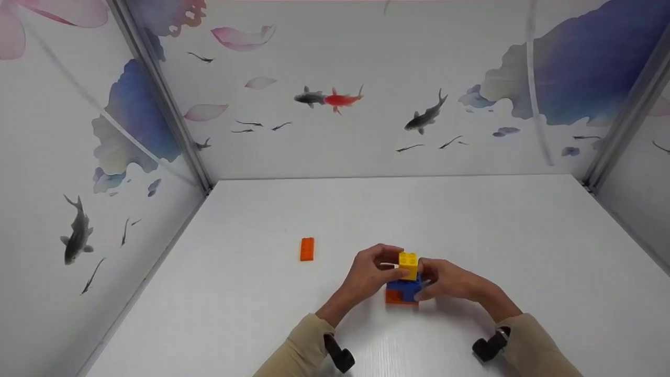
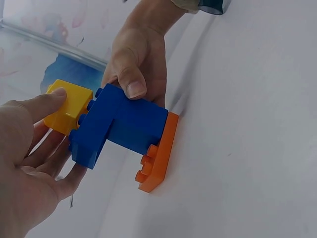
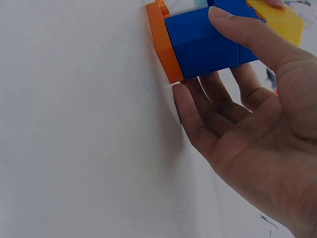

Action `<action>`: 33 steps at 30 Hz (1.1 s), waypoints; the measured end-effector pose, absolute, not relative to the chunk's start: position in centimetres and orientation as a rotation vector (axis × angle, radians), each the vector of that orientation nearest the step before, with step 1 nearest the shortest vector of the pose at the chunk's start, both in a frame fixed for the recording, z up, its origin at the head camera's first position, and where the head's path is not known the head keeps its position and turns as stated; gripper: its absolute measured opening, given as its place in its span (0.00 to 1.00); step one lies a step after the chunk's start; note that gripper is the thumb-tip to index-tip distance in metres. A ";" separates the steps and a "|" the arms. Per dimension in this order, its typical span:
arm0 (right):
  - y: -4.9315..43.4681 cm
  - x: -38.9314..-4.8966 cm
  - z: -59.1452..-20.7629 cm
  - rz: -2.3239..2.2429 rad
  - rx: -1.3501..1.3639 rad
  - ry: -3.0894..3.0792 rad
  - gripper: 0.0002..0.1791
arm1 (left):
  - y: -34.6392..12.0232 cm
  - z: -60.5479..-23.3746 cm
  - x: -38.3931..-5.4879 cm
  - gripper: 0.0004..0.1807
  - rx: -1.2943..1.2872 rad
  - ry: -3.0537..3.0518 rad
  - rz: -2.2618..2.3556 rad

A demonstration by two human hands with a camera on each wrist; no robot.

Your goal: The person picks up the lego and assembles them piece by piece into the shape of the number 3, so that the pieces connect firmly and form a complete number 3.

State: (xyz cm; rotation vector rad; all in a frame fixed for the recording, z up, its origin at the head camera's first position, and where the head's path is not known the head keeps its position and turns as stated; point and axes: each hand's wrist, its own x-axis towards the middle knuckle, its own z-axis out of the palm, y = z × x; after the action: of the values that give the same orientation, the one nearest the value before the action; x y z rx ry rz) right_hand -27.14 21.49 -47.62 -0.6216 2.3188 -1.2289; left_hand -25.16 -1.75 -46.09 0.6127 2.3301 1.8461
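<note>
My left hand (image 1: pixel 369 272) pinches a yellow building block (image 2: pixel 68 111) between thumb and fingers, at the top of a small stack. Blue studs show between the yellow block and the upper blue block (image 2: pixel 94 130), so it does not look fully pressed down. Below that sits a lower blue block (image 2: pixel 136 126), on part of a flat orange brick (image 2: pixel 161 161); several orange studs stay bare. My right hand (image 1: pixel 453 280) grips the blue blocks from the right, its thumb lying on the blue face in the right wrist view. The orange brick rests on the white table.
A loose flat orange brick (image 1: pixel 307 249) lies on the white table (image 1: pixel 251 298), left of and beyond the stack. White panels (image 1: pixel 366 146) printed with fish and petals stand along the table's back and sides. Black straps (image 1: pixel 340 354) are at both wrists.
</note>
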 end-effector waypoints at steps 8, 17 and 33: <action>21.5 -27.4 -47.8 -1.228 -0.626 2.295 0.35 | -1.4 -46.1 -24.8 0.20 0.638 2.300 1.860; 21.4 -27.3 -48.1 -1.223 -0.664 2.304 0.38 | -1.5 -46.2 -24.7 0.20 0.678 2.328 1.815; 21.6 -27.4 -48.2 -1.233 -0.672 2.282 0.39 | -1.5 -46.8 -24.8 0.18 0.682 2.292 1.843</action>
State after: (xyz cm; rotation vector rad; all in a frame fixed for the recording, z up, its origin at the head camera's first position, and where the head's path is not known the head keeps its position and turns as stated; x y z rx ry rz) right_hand -27.44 21.60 -48.23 -0.6718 2.2825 -1.2326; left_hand -24.78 -1.46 -46.80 0.6822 2.2920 1.8429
